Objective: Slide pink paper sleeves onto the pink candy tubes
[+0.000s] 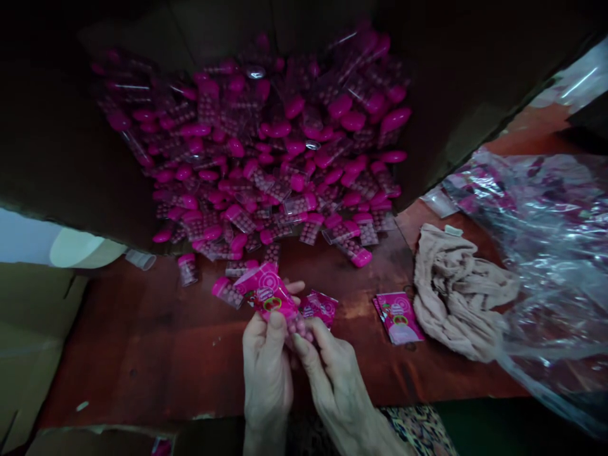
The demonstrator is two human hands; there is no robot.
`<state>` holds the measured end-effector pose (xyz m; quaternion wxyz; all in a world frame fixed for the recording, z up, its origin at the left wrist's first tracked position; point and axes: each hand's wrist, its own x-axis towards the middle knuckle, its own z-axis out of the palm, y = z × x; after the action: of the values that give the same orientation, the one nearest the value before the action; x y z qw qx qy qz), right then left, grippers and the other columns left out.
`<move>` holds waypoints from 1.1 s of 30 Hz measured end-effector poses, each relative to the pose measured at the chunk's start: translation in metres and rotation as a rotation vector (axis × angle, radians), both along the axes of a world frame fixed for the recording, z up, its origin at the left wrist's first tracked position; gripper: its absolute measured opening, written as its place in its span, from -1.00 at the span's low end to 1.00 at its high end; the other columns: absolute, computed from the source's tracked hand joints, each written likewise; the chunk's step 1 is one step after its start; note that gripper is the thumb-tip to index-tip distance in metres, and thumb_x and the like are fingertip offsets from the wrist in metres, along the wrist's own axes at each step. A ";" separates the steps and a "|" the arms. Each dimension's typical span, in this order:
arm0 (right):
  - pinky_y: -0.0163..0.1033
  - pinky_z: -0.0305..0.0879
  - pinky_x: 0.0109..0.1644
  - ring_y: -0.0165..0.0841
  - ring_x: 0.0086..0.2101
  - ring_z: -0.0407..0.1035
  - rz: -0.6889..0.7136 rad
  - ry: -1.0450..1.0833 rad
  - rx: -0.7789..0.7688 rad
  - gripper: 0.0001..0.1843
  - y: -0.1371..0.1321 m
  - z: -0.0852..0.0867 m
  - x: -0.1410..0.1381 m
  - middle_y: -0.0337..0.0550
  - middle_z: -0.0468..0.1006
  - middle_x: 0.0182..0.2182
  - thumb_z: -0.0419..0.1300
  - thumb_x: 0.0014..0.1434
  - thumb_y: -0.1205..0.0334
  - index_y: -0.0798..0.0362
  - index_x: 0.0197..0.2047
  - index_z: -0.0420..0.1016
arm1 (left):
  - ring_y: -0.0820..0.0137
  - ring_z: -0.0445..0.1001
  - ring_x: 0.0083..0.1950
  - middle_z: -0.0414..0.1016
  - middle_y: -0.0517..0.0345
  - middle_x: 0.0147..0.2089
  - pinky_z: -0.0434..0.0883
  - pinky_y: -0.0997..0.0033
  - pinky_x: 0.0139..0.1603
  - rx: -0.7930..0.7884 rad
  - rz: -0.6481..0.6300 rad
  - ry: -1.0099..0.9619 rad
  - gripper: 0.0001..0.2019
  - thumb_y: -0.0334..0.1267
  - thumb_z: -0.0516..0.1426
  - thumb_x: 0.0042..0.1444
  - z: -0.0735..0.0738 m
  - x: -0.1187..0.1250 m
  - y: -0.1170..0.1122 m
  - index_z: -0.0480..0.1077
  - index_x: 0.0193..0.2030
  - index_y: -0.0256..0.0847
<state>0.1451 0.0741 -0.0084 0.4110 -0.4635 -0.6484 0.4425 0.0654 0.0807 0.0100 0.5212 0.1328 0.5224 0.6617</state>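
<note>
A pink printed candy pouch (270,294) is pinched in my left hand (268,367), thumb on its front. My right hand (332,373) grips the lower end, where pale pink balls show through or beside the film; whether a small tube is inside is unclear. Just beyond my fingers lies a tube of pink candy balls with a pink cap (228,292). Another pink packet (320,308) rests flat behind my right hand. Farther right is a small stack of flat pink packets (399,318).
A large cardboard box (437,107) lies open toward me, spilling a heap of pink-capped candy tubes (285,171). Crumpled beige cloth (456,291) and a clear plastic bag (546,253) with pink contents occupy the right. A clear cup (140,259) lies left on the reddish table (137,348).
</note>
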 end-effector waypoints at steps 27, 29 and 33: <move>-0.42 0.30 -0.56 -0.43 -0.59 0.37 -0.014 0.183 -0.410 -0.51 0.001 0.003 -0.007 -0.22 0.48 -0.61 -0.12 0.25 -0.11 0.05 -0.40 0.43 | 0.26 0.44 0.03 0.57 -0.02 -0.13 0.27 0.28 0.14 -0.075 0.011 -0.042 -0.71 -0.11 0.09 0.11 -0.005 -0.003 -0.007 0.52 -0.19 -0.25; -0.40 0.34 -0.52 -0.40 -0.54 0.40 -0.048 0.177 -0.424 -0.50 -0.008 -0.002 -0.010 -0.18 0.51 -0.55 -0.10 0.23 -0.15 0.05 -0.35 0.46 | 0.26 0.45 0.02 0.58 -0.01 -0.15 0.29 0.32 0.11 -0.131 0.037 0.004 -0.72 -0.12 0.10 0.10 -0.002 -0.001 -0.007 0.52 -0.21 -0.25; -0.33 0.40 -0.32 -0.32 -0.39 0.47 -0.176 0.064 -0.374 -0.56 -0.021 -0.012 -0.013 -0.05 0.57 -0.35 -0.05 0.23 -0.09 0.05 -0.16 0.47 | 0.24 0.52 -0.14 0.59 -0.03 -0.25 0.41 0.32 -0.05 -0.277 0.081 0.036 -0.70 -0.09 0.14 0.03 0.001 0.007 -0.010 0.52 -0.24 -0.26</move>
<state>0.1320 0.0528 -0.0209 0.3751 -0.5724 -0.4987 0.5319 0.0725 0.0706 0.0108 0.4980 0.0501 0.6229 0.6012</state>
